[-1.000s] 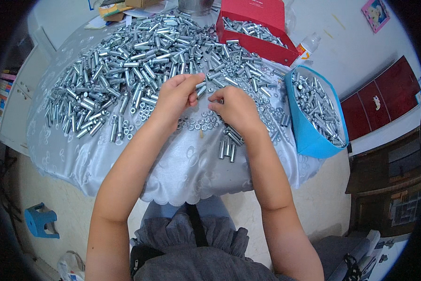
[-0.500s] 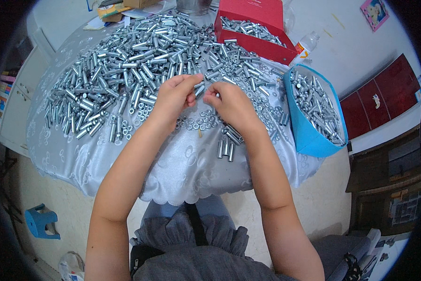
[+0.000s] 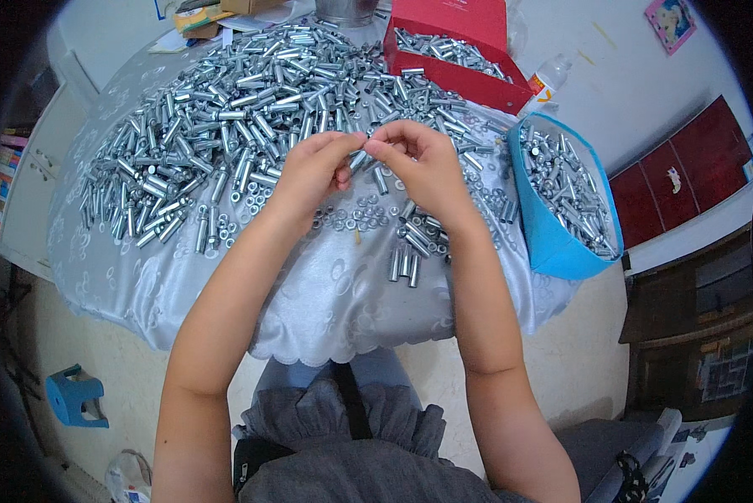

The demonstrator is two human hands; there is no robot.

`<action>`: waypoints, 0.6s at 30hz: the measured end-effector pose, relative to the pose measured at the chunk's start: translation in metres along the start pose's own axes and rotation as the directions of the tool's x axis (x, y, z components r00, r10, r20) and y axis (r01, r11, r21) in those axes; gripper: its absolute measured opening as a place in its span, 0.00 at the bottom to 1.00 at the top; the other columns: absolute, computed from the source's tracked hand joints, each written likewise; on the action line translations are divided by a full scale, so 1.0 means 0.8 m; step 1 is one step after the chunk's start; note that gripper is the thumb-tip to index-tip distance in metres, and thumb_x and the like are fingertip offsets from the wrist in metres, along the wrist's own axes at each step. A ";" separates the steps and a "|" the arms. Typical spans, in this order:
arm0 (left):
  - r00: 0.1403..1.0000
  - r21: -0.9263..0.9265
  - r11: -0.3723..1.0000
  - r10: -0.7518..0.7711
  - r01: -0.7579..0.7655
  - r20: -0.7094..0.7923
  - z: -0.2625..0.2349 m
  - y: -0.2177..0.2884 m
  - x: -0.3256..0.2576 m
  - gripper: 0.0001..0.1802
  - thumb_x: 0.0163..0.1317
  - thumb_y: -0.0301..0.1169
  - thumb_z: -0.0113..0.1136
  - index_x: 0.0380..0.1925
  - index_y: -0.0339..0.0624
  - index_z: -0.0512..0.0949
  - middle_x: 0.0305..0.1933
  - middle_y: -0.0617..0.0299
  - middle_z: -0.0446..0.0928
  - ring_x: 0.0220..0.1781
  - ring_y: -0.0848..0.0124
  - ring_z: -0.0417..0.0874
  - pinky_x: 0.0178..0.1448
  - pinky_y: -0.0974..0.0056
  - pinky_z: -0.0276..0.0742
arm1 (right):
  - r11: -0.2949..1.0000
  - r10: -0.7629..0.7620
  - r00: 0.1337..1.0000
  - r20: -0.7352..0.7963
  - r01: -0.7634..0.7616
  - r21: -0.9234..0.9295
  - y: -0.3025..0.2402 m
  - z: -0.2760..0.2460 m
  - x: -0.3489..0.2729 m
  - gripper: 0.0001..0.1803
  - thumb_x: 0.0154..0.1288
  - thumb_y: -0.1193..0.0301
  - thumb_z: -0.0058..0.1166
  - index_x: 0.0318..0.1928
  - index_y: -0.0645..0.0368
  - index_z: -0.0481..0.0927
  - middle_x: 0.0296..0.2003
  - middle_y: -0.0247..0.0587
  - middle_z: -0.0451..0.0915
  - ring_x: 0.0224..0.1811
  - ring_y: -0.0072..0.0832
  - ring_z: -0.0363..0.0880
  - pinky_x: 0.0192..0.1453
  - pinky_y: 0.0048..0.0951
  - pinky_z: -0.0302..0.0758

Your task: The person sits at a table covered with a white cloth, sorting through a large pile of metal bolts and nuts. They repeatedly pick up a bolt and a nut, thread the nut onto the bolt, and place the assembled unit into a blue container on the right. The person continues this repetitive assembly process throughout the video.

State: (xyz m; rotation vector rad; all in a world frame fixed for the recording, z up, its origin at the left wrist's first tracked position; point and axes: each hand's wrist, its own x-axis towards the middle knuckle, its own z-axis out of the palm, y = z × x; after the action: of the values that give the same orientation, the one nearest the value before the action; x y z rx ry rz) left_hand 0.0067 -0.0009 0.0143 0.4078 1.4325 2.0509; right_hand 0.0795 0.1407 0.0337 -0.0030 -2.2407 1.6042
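Pinching One Sleeve Between Both Hands

Holding a single metal sleeve [image 3: 357, 159] above the table [image 3: 326, 293], the left hand [image 3: 314, 168] and right hand [image 3: 423, 163] meet fingertip to fingertip, each clamped on one end of the part. The sleeve sits raised just over a scatter of washers [image 3: 360, 216] on the silvery cloth, with the big pile of sleeves [image 3: 251, 109] spread behind and to the left.

Judging from the pose, this looks like fitting or checking a small piece on the sleeve's end; whether a washer is already on it is too small to tell. To do it well, the left thumb and forefinger should keep the sleeve level and steady while the right fingertips do the fine work, close to the end rather than mid-body, so the part does not twist away. Working low over the cloth means a dropped piece lands among the washers and not on the floor.

A short row of sleeves [image 3: 406, 260] lies near the table edge, below the right wrist. The blue bin [image 3: 553, 243] stands at the right, the red box [image 3: 460, 71] beyond it.
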 end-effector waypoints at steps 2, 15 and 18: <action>0.999 -0.016 1.000 -0.009 0.009 0.033 -0.001 -0.001 0.000 0.12 0.58 0.39 0.58 0.24 0.44 0.74 0.17 0.71 0.65 0.19 0.81 0.65 0.25 0.75 0.60 | 0.998 -0.007 1.000 0.011 0.006 0.066 0.001 0.001 0.001 0.07 0.58 0.71 0.58 0.34 0.63 0.79 0.24 0.27 0.76 0.24 0.11 0.68 0.28 0.16 0.66; 0.961 -0.074 0.991 -0.091 0.114 0.263 -0.003 0.008 -0.005 0.13 0.62 0.40 0.51 0.29 0.41 0.73 0.20 0.72 0.62 0.21 0.79 0.63 0.28 0.72 0.62 | 0.952 0.015 0.993 0.117 -0.050 0.302 -0.001 -0.009 0.003 0.08 0.58 0.75 0.59 0.37 0.66 0.77 0.31 0.36 0.79 0.34 0.18 0.78 0.40 0.18 0.74; 0.963 -0.078 0.993 -0.063 0.086 0.264 -0.004 0.007 -0.004 0.14 0.62 0.40 0.52 0.28 0.40 0.73 0.21 0.71 0.63 0.21 0.78 0.64 0.28 0.71 0.62 | 0.952 0.033 0.993 0.111 -0.065 0.299 -0.005 -0.010 0.002 0.08 0.57 0.74 0.59 0.35 0.65 0.76 0.31 0.35 0.79 0.32 0.16 0.77 0.37 0.17 0.73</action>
State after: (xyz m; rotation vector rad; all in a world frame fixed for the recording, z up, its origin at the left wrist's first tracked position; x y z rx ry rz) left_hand 0.0058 -0.0067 0.0189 0.5560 1.1775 1.9117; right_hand 0.0811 0.1468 0.0401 0.1117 -2.0587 2.0027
